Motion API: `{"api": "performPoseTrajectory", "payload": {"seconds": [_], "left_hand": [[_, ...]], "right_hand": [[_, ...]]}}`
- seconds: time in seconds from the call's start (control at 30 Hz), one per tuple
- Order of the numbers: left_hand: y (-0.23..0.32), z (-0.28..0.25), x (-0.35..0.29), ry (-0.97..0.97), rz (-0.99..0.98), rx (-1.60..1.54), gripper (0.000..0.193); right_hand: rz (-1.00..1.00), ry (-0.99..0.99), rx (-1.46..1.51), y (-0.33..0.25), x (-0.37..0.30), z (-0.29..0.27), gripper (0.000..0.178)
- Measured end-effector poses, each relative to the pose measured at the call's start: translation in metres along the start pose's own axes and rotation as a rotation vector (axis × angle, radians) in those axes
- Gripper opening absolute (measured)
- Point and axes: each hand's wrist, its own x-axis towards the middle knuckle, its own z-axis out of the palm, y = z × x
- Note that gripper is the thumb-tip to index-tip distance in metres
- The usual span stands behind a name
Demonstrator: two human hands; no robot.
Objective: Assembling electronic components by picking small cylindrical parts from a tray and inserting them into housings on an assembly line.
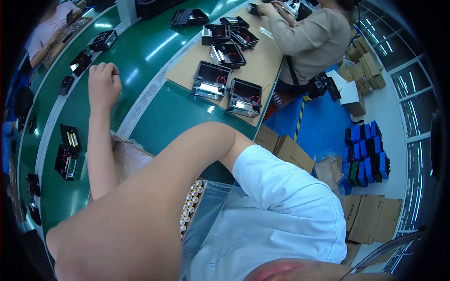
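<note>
1. Left hand (104, 86): at 10 o'clock, over the green bench (145, 79), fingers curled; I cannot tell whether it grips anything.
2. Right forearm (126, 220): crosses the body toward 8 o'clock; the right hand is out of sight, so I cannot tell its grip.
3. Black case (80, 62): near the left hand, toward its 10 o'clock.
4. Cells (190, 201): in rows at 7 o'clock, partly hidden by that forearm, beside clear plastic (208, 213).
5. Open cases (211, 72): grouped at 12 o'clock on a tan board (269, 70).
6. Co-worker (314, 42): at 1 o'clock.
</note>
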Motion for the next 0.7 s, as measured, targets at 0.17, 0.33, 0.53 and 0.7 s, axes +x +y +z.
{"api": "performPoseTrajectory", "payload": {"seconds": [0.17,0.33,0.53,0.7], "left_hand": [[0.001,0.001,-0.004,0.008,-0.018,-0.028,0.01],[0.005,0.002,0.0,-0.009,-0.004,-0.051,0.01],[-0.004,0.003,-0.005,-0.035,-0.032,-0.047,0.008],[0.002,-0.002,0.005,-0.05,0.009,-0.016,0.007]], "right_hand": [[-0.08,0.003,0.003,0.005,0.013,0.001,0.02],[-0.085,0.014,-0.017,0.004,0.016,-0.003,0.022],[-0.08,0.025,-0.025,0.01,0.01,0.001,0.024],[-0.166,0.049,-0.012,0.011,0.027,0.005,0.025]]}}
